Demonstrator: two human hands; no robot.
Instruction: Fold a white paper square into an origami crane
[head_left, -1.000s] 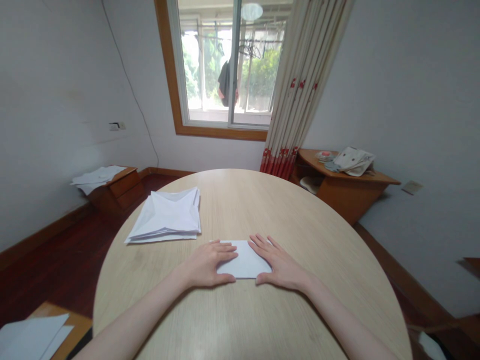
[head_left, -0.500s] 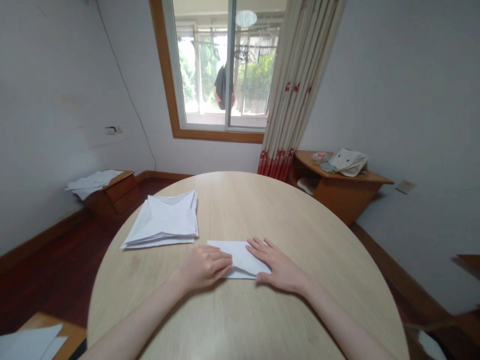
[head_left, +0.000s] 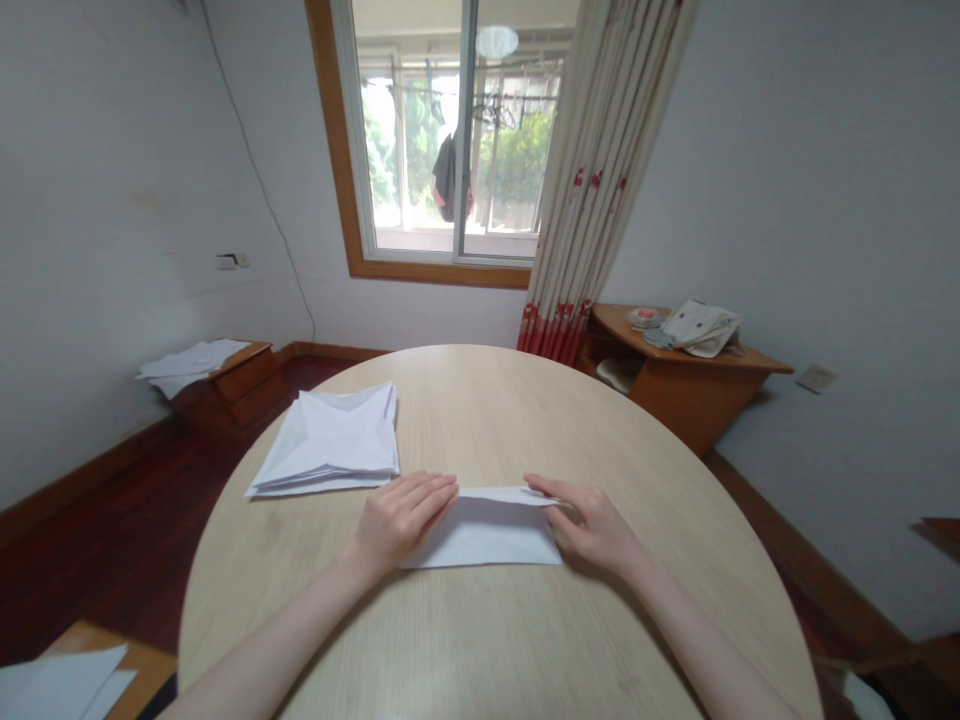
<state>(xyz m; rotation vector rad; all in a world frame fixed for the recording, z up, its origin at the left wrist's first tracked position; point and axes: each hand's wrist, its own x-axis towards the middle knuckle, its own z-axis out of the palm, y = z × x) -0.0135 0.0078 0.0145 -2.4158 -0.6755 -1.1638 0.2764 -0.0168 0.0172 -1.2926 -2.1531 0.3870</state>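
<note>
A folded white sheet of paper (head_left: 491, 535) lies on the round table in front of me, with a narrow flap raised along its far edge. My left hand (head_left: 409, 515) is closed over the paper's left end, fingers together at the far corner; its thumb is hidden. At the right end, my right hand (head_left: 592, 522) pinches the far corner of the flap between thumb and fingers. Left of the sheet and farther back sits a stack of folded white papers (head_left: 341, 435), the top one showing diagonal creases.
The round wooden table (head_left: 510, 410) has a curved edge all around. Beyond it stand a low cabinet with papers (head_left: 240, 385) and a corner desk (head_left: 697, 395) holding a cloth bag (head_left: 703, 328). More white sheets (head_left: 60, 685) lie at lower left. A curtain (head_left: 592, 190) hangs beside the window.
Both hands have shifted on the paper. My right hand has gone from lying spread on it to pinching its far right corner. The far edge now stands up, and the broad front face shows.
</note>
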